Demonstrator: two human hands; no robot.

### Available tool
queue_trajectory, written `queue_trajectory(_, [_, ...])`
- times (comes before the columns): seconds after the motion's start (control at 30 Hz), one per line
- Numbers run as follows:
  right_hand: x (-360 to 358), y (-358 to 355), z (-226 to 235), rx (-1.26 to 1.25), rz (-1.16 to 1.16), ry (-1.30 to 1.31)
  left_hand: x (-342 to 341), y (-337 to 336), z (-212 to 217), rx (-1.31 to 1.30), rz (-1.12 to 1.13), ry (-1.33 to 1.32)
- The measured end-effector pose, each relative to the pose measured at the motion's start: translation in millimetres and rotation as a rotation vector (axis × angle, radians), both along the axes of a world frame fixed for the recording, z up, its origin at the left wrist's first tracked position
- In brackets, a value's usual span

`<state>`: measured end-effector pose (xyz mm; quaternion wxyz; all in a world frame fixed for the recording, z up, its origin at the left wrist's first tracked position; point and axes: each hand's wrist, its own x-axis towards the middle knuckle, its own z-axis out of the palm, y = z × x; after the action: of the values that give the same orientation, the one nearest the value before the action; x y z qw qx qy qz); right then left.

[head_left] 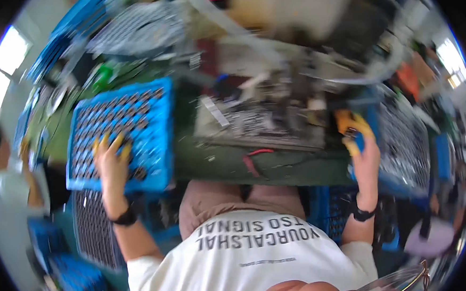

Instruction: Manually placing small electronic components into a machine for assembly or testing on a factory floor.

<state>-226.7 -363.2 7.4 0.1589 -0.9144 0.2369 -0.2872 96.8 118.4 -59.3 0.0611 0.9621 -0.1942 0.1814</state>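
My left hand [112, 162] is over a blue tray [166, 165] at the left of the bench. Its fingers, with yellow coverings on the tips, are spread and reach down among rows of small dark round parts [119, 112]. Whether a part is between those fingers is not visible. On the right side, my right hand [365, 147] has its yellow-tipped thumb and fingers curled around a small dark part [351, 133], blurred by motion. That hand is beside a second tray [404, 145] of greyish parts under what looks like clear plastic.
A metal fixture [274, 119] stands mid-bench on the green top [190, 148]. Red-handled pliers [253, 163] lie before it. A pale flexible hose [225, 23] hangs above. Stacked blue trays [73, 280] are at lower left; a person [16, 180] sits far left.
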Motion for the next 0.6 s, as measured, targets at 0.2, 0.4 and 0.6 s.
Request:
queue_trajectory(0.2, [-40.3,-52.8,91.6,0.15,0.002,-0.031,2.1,20.7,6.8,-0.132,-0.126,-0.095])
queue_trajectory(0.4, [-90.9,-239.1,86.4,0.054,-0.359,0.266,-7.6,-23.9,12.5,-0.462,-0.218,-0.044])
queue_trajectory(0.6, [-61.5,-282.3,53.2,-0.112,-0.443,0.483,-29.9,-32.0,14.2,-0.768,-0.298,0.19])
